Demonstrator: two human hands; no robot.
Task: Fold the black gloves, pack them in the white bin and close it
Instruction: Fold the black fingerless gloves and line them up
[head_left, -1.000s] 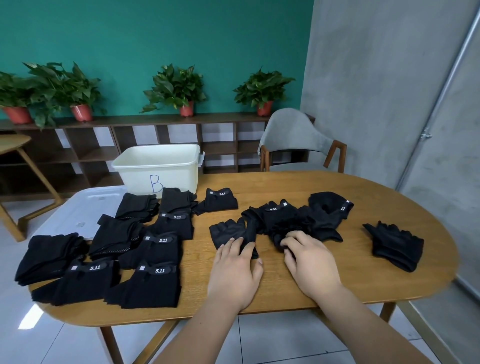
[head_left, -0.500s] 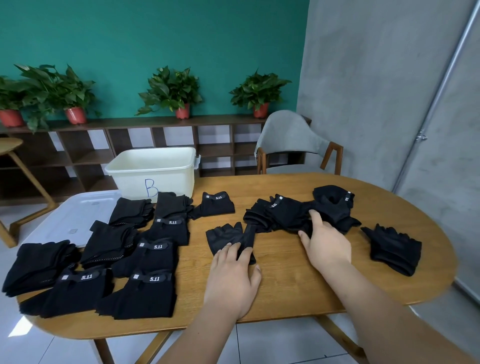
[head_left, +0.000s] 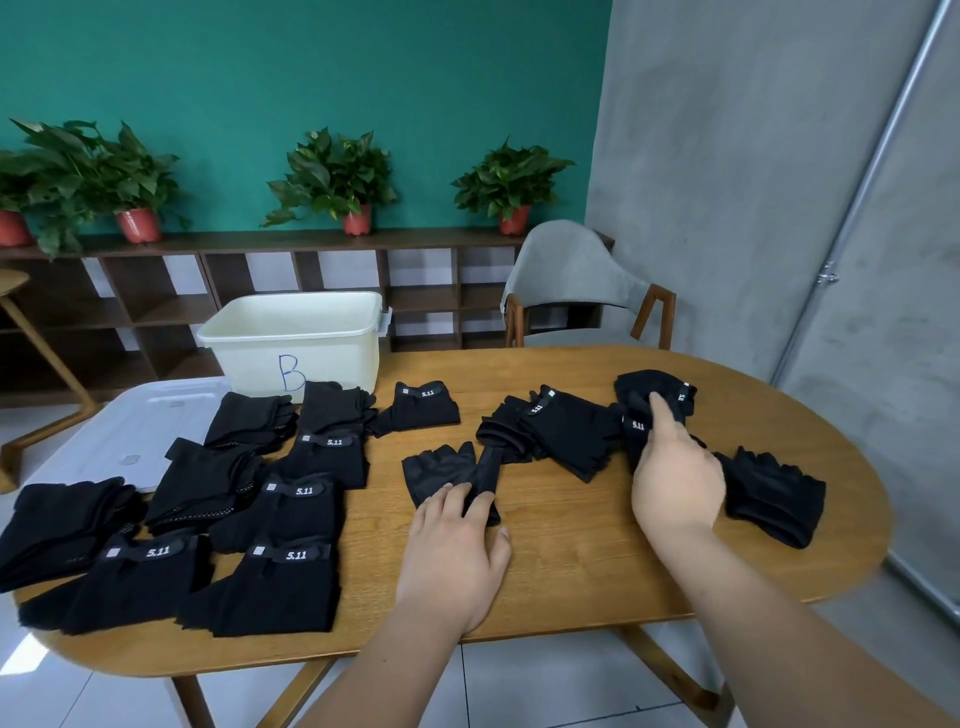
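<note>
Right hand (head_left: 675, 483): gripping crumpled black fabric glove (head_left: 644, 384), right of open white plastic bin (head_left: 296, 340). Left hand (head_left: 452, 545): flat, pressing unfolded black glove (head_left: 441, 465). Folded glove stacks (head_left: 283, 512) before bin: unpacked. White lid (head_left: 130, 434): off.

An oval wooden table (head_left: 571, 571) stretches out before me on a pale tiled floor (head_left: 545, 691). At its far side stands a grey upholstered chair (head_left: 566, 270) with wooden arms. Behind it, a low dark open shelf (head_left: 156, 306) along the teal wall (head_left: 311, 62) carries four leafy plants in red pots (head_left: 357, 221). To my right, a metal pipe (head_left: 872, 171) runs up the grey concrete wall (head_left: 727, 156). A second wooden table (head_left: 10, 283) shows at far left.
</note>
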